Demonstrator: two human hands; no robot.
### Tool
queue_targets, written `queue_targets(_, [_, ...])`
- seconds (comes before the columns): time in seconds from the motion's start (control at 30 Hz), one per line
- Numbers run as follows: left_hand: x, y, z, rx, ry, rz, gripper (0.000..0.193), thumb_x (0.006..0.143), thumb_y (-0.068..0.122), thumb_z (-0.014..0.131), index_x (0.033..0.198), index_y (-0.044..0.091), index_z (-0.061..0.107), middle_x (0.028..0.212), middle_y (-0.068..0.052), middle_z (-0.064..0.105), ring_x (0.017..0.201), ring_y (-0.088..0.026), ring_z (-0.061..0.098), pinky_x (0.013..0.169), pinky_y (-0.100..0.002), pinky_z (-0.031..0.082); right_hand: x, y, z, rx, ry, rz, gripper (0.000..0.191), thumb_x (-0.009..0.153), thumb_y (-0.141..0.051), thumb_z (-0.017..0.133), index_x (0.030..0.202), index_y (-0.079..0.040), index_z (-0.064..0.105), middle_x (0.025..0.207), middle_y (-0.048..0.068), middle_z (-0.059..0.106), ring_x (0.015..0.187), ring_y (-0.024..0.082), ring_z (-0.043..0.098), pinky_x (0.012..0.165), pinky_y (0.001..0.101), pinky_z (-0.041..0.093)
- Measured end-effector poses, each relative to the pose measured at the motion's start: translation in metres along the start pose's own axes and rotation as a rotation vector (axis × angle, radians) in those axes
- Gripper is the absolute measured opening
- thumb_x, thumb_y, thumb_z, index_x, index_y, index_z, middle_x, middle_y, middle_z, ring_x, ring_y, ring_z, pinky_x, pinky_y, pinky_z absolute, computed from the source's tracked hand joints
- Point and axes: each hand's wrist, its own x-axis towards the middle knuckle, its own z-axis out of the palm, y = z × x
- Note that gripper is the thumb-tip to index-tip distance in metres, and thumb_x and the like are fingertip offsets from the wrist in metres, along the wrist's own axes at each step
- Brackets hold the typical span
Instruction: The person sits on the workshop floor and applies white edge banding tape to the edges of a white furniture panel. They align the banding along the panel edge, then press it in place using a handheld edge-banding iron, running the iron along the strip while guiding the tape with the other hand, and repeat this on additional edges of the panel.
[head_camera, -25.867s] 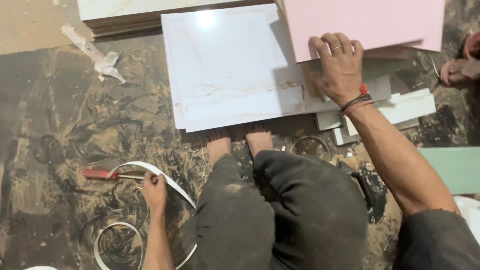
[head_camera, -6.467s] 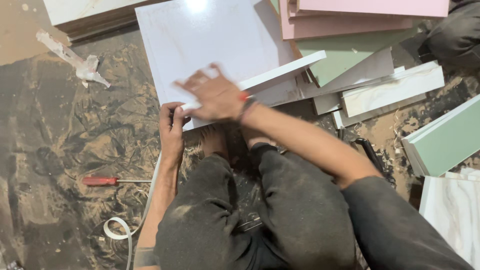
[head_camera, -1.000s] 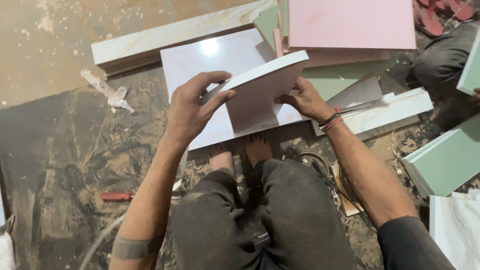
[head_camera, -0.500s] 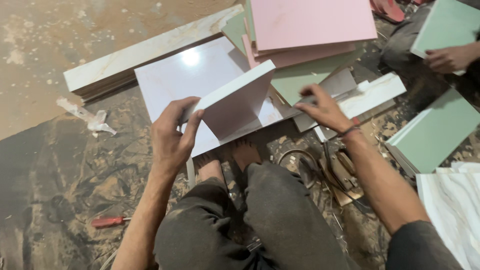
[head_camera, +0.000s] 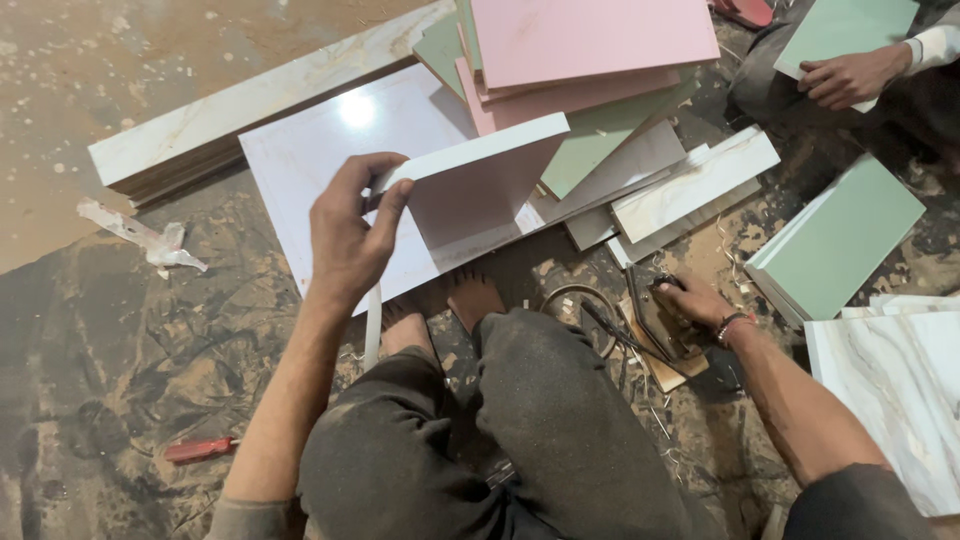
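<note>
the left hand (head_camera: 345, 240) clamps its grip on a white panel (head_camera: 480, 180), tilted on edge; the right hand (head_camera: 690, 300) closes on a dark hand tool (head_camera: 655, 320) on the floor, likely next brought to the panel's edge.

I find a floor-level carpentry workshop: cut laminated boards (head_camera: 590, 45) in pink, green and marble finish lie stacked on a dusty floor (head_camera: 120, 330) strewn with shavings, beside a red screwdriver (head_camera: 200, 449) and dark hand tool (head_camera: 660, 320).
</note>
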Motion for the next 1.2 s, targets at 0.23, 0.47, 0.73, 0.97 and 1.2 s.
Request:
queue_targets(0.23, [-0.004,0.005,0.0,0.035,0.052,0.005,0.018,0.102,0.013,0.069,0.116,0.001,0.066,0.106,-0.014,0.073,0.097,-0.024,0.076,0.084,-0.034,0.064,-0.021,-0.059,-0.033,-0.101,0.089,-0.014,0.044,0.104,-0.048,0.048,0.118,-0.01,0.065,0.087,0.009,0.069,0.075,0.02,0.066,0.07,0.0375,0.051])
queue_targets(0.47, [-0.009,0.002,-0.004,0.023,0.058,-0.011,0.017,0.102,0.014,0.069,0.114,0.002,0.067,0.104,-0.013,0.074,0.094,-0.023,0.077,0.08,-0.033,0.064,-0.102,-0.208,-0.135,0.29,0.145,-0.447,0.029,0.107,-0.035,0.051,0.104,-0.007,0.057,0.076,-0.002,0.054,0.06,0.009,0.049,0.051,0.0278,0.042])
queue_targets(0.73, [-0.01,0.0,-0.009,0.025,0.09,0.003,0.02,0.1,0.017,0.071,0.114,0.003,0.068,0.102,-0.013,0.074,0.091,-0.024,0.076,0.078,-0.034,0.062,-0.13,-0.372,-0.172,-0.115,0.184,-0.542,0.031,0.109,-0.034,0.049,0.11,-0.005,0.058,0.076,0.001,0.054,0.058,0.011,0.053,0.047,0.0308,0.045])
queue_targets(0.97, [-0.011,-0.005,-0.015,0.009,0.079,-0.028,0.021,0.099,0.019,0.072,0.114,0.004,0.068,0.101,-0.012,0.075,0.089,-0.023,0.076,0.077,-0.034,0.06,-0.132,-0.418,-0.14,-0.355,0.203,-0.488,0.038,0.106,-0.039,0.05,0.114,-0.003,0.06,0.079,0.009,0.065,0.061,0.02,0.065,0.049,0.0372,0.053])
queue_targets(1.2, [-0.014,-0.002,-0.019,-0.037,0.078,-0.061,0.024,0.098,0.023,0.072,0.113,0.006,0.07,0.102,-0.01,0.076,0.088,-0.021,0.074,0.078,-0.032,0.06,-0.137,-0.467,-0.092,-0.436,0.171,-0.731,0.043,0.108,-0.037,0.049,0.102,0.003,0.063,0.067,0.014,0.063,0.052,0.026,0.067,0.047,0.0407,0.054])
